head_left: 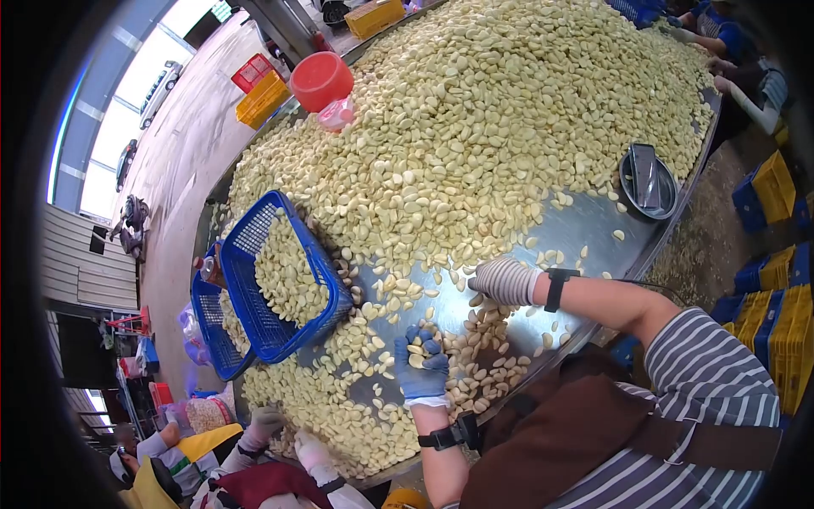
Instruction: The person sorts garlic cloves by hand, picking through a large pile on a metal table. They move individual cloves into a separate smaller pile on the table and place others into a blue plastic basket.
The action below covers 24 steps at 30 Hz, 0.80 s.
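Observation:
My left hand (pixel 421 373), in a blue glove with a white cuff, is turned palm up. Its fingers curl round a few pale, flat oval pieces (pixel 415 349) that look like large beans or peeled cloves. Farther up the metal table, my right hand (pixel 506 282) wears a grey-and-white striped glove. It is palm down with the fingers bent at the edge of the pile; what lies under the fingertips is hidden. Browner loose pieces (pixel 485 339) lie between my two hands. Beyond them rises a big heap of pale pieces (pixel 475 110).
A blue basket (pixel 331 293) holding pieces leans on another blue basket (pixel 203 314) at the left. A metal bowl with a phone (pixel 646 174) sits at right. A red tub (pixel 320 81) stands behind. Co-workers' gloved hands (pixel 314 451) are at lower left; others work at upper right.

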### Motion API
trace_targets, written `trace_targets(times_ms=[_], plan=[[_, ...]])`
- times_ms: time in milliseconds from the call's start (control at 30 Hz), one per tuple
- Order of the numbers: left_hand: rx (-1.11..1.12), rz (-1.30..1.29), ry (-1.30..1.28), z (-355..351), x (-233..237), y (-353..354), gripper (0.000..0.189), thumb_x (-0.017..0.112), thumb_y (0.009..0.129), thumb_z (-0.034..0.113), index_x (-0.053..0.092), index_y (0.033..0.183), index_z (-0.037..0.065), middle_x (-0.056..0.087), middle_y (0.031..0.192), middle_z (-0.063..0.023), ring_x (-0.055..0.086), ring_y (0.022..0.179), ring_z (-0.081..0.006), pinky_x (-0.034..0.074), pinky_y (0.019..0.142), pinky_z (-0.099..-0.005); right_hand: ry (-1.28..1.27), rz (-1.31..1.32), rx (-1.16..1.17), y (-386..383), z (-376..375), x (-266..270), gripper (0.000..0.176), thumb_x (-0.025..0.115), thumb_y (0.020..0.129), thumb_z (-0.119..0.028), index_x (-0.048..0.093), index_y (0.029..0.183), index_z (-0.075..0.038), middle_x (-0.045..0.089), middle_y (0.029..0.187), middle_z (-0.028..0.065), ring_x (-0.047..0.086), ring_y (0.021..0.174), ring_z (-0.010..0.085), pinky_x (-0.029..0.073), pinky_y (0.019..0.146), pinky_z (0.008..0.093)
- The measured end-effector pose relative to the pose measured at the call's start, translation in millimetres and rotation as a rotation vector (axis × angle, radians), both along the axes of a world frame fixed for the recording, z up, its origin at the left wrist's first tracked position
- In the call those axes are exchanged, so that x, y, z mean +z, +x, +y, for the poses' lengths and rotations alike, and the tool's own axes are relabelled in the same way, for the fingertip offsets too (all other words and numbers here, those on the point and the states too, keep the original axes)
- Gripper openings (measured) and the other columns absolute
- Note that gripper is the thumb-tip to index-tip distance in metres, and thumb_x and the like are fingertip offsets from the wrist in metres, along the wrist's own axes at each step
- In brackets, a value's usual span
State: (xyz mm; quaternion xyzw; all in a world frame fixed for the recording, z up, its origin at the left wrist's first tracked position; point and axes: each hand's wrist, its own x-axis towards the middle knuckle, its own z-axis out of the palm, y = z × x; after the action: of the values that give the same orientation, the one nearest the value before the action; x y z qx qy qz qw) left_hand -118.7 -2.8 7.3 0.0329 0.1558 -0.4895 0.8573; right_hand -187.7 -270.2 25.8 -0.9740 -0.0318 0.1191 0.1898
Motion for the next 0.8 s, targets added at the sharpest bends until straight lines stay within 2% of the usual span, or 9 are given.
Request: trace_targets(times_ms=[133,200,267,333,433,533,633,700,800], plan=[[0.001,0.001,0.022,-6.6,1.6,5.4,0.042,0.042,0.097,0.038,0.059,0.115,0.004,0.062,0.111,-0.0192,0.063,0.092,-0.0322,0.052,0.057,-0.0334,-0.05,-0.023,-0.03,-12.0,1.3,0.0,0.025,0.062,0.079,-0.014,0.06,0.102,-0.005,0.062,0.079,0.0148,0.065,0.075,0.0335,0.053,0.06,0.0399],[-0.121,-0.003,-0.034,-7.9,-3.6,-2.0,0.041,0.043,0.097,0.038,0.058,0.114,0.004,0.062,0.109,-0.0182,0.063,0.091,-0.0308,0.051,0.056,-0.0327,-0.052,-0.007,-0.035,-19.2,0.2,3.4,0.029,0.062,0.078,-0.012,0.059,0.106,-0.005,0.062,0.078,0.0135,0.066,0.075,0.0331,0.053,0.06,0.0405],[-0.206,-0.011,0.151,-15.0,-4.4,-21.7,0.033,0.05,0.095,0.032,0.059,0.111,0.005,0.062,0.098,-0.0128,0.061,0.076,-0.0245,0.048,0.051,-0.0268,-0.054,0.097,-0.036,-22.7,-0.7,4.4,0.026,0.063,0.077,-0.009,0.06,0.103,-0.005,0.063,0.084,0.0168,0.067,0.077,0.0329,0.053,0.059,0.0394],[-0.383,-0.075,0.286,-30.0,-7.0,-42.9,0.029,0.053,0.094,0.03,0.06,0.108,0.006,0.062,0.093,-0.0103,0.061,0.073,-0.0224,0.046,0.048,-0.024,-0.036,0.113,-0.017,-22.1,0.6,3.6,0.028,0.064,0.076,-0.01,0.06,0.103,-0.004,0.063,0.084,0.017,0.066,0.078,0.0334,0.053,0.059,0.0401],[-0.436,-0.032,0.392,-41.2,-2.7,-57.7,0.027,0.054,0.093,0.029,0.061,0.106,0.007,0.062,0.091,-0.0091,0.061,0.074,-0.0212,0.045,0.048,-0.0232,0.015,0.171,-0.048,-16.7,-1.9,5.2,0.03,0.065,0.075,-0.01,0.058,0.104,-0.003,0.064,0.083,0.0175,0.066,0.079,0.0344,0.052,0.06,0.0415],[-0.246,-0.248,0.609,-35.0,0.6,-50.1,0.028,0.054,0.093,0.03,0.061,0.108,0.007,0.064,0.094,-0.0094,0.062,0.075,-0.0218,0.048,0.052,-0.0244,0.081,0.266,-0.161,-10.5,-3.4,13.7,0.029,0.061,0.076,-0.009,0.058,0.104,-0.001,0.064,0.082,0.0182,0.066,0.081,0.0359,0.052,0.064,0.0435],[-0.148,-0.08,0.509,-21.5,0.0,-40.7,0.034,0.053,0.093,0.032,0.058,0.115,0.006,0.063,0.105,-0.0115,0.062,0.087,-0.0262,0.053,0.064,-0.0317,0.335,0.185,-0.361,-9.1,-0.4,11.0,0.024,0.057,0.077,-0.008,0.058,0.101,-0.002,0.065,0.083,0.0183,0.065,0.079,0.0361,0.051,0.067,0.0421],[-0.115,-0.04,0.395,-9.9,-19.7,-38.2,0.039,0.052,0.094,0.033,0.054,0.122,0.006,0.06,0.116,-0.0143,0.06,0.1,-0.0296,0.055,0.073,-0.0382,0.311,0.132,-0.332,-6.9,3.4,6.5,0.025,0.057,0.078,-0.009,0.058,0.102,-0.002,0.065,0.084,0.0184,0.065,0.079,0.0355,0.051,0.067,0.0416],[-0.141,-0.067,0.195,-3.8,-40.7,-36.7,0.041,0.05,0.095,0.035,0.052,0.124,0.007,0.058,0.122,-0.0152,0.059,0.105,-0.0303,0.055,0.077,-0.0383,0.331,0.081,-0.36,-4.3,0.8,4.5,0.026,0.058,0.08,-0.013,0.059,0.104,-0.004,0.066,0.085,0.0179,0.065,0.08,0.0341,0.051,0.069,0.0398]])
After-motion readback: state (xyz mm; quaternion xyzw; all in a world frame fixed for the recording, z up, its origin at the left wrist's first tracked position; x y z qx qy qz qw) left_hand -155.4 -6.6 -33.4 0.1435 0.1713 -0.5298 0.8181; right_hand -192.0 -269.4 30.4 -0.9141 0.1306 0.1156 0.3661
